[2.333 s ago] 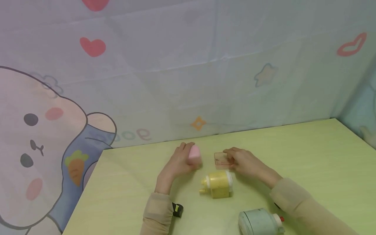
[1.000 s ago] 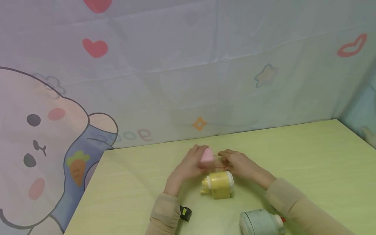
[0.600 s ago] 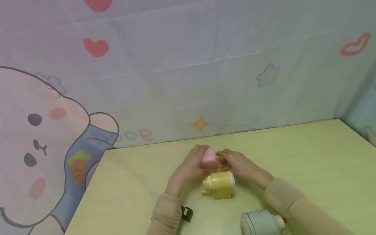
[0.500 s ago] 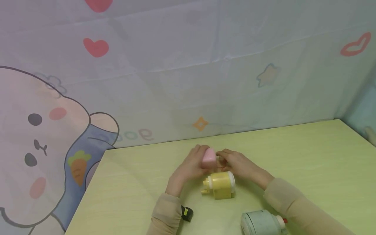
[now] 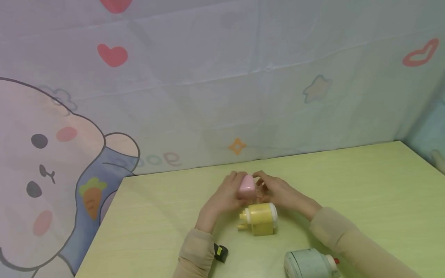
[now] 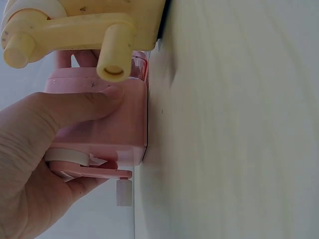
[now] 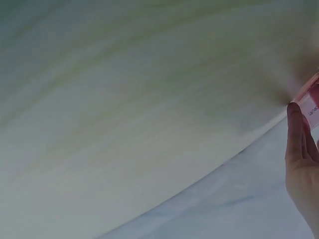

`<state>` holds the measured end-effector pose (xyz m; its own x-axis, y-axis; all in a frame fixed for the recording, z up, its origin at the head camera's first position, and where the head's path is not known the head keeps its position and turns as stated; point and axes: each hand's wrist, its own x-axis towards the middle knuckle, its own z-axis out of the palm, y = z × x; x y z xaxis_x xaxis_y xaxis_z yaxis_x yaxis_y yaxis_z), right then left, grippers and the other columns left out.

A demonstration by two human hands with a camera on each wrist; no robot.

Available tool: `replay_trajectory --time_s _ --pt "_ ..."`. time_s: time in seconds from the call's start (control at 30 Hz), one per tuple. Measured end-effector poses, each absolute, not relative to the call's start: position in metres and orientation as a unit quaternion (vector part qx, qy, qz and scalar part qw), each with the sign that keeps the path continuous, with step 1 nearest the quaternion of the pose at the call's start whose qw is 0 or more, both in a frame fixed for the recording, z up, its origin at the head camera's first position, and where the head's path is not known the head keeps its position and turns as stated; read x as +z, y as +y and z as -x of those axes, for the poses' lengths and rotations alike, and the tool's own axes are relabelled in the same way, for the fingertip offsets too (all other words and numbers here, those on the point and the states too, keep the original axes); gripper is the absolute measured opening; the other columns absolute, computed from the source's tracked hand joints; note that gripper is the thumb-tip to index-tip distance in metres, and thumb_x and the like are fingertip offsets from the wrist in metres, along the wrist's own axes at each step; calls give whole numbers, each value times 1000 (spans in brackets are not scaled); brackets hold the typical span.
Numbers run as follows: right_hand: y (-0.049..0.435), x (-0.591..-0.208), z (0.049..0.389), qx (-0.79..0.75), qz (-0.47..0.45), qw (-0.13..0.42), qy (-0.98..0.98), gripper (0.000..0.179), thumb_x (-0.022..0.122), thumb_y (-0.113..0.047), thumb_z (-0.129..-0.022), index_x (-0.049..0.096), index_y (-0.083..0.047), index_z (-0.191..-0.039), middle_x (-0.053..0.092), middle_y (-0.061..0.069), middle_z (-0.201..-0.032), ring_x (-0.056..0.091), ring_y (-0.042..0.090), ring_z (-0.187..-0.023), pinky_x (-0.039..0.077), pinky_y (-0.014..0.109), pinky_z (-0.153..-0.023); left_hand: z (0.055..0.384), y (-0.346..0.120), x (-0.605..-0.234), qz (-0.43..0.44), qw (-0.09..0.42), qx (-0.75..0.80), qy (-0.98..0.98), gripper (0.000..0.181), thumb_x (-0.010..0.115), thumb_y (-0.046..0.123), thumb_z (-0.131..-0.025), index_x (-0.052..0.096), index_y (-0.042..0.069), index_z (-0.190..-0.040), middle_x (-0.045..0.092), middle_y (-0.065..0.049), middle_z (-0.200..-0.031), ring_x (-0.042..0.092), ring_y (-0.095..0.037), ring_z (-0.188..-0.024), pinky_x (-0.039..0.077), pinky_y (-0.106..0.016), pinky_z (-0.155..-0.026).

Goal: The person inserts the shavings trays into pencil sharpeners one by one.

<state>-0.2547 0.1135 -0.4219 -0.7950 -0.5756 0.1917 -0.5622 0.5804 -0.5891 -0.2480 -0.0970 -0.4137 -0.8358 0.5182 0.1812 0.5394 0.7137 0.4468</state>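
Near the table's back edge, my left hand (image 5: 224, 195) grips a pink crank pencil sharpener (image 5: 247, 187). The left wrist view shows the thumb lying along its side, the crank (image 6: 99, 172) below. On its right side, a clear red-edged drawer (image 5: 260, 191) sticks out a little, apparently partly inside the body. My right hand (image 5: 279, 191) holds this drawer's outer end, its index fingertip raised close to the sharpener's top. Only some fingers and a corner of the drawer (image 7: 310, 110) show in the right wrist view; the thumb's contact is hidden there.
A yellow crank sharpener (image 5: 262, 219) lies just in front of both hands. Nearer the front edge is a pale green sharpener (image 5: 307, 264) with a red tip. A printed cloth (image 5: 208, 96) hangs behind the light table (image 5: 365, 185).
My left hand has moved the pink sharpener right, up to the drawer, and the gap between them has closed. Less of the drawer shows. Just now the right index finger has lifted.
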Motion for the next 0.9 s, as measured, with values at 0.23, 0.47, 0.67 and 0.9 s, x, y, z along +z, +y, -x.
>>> replay_trajectory --time_s 0.23,0.47,0.67,0.9 --pt "113 -424 256 -349 324 22 879 68 76 -5 -79 34 -6 -133 65 17 -113 63 25 -96 52 37 -83 248 -98 -416 285 22 -239 -928 71 80 23 -77 41 14 -136 50 -7 -119 49 -20 -103 48 -33 -88" --pt "113 -424 257 -356 335 13 872 65 76 -4 -78 35 -6 -129 65 18 -112 65 25 -94 53 37 -83 249 -96 -416 289 25 -243 -926 67 79 22 -77 43 13 -133 50 -6 -118 49 -20 -103 48 -31 -87" --pt "110 -424 259 -357 342 14 869 63 75 -3 -79 36 -6 -128 65 17 -109 64 24 -94 53 35 -81 248 -97 -414 287 30 -236 -928 67 79 20 -77 43 11 -133 51 -7 -118 49 -21 -102 49 -30 -87" --pt "101 -423 261 -370 353 29 859 61 76 -9 -80 36 -5 -126 65 16 -110 66 26 -98 54 38 -85 247 -97 -416 291 41 -228 -928 65 78 24 -78 45 11 -132 51 -7 -117 49 -20 -102 49 -30 -87"
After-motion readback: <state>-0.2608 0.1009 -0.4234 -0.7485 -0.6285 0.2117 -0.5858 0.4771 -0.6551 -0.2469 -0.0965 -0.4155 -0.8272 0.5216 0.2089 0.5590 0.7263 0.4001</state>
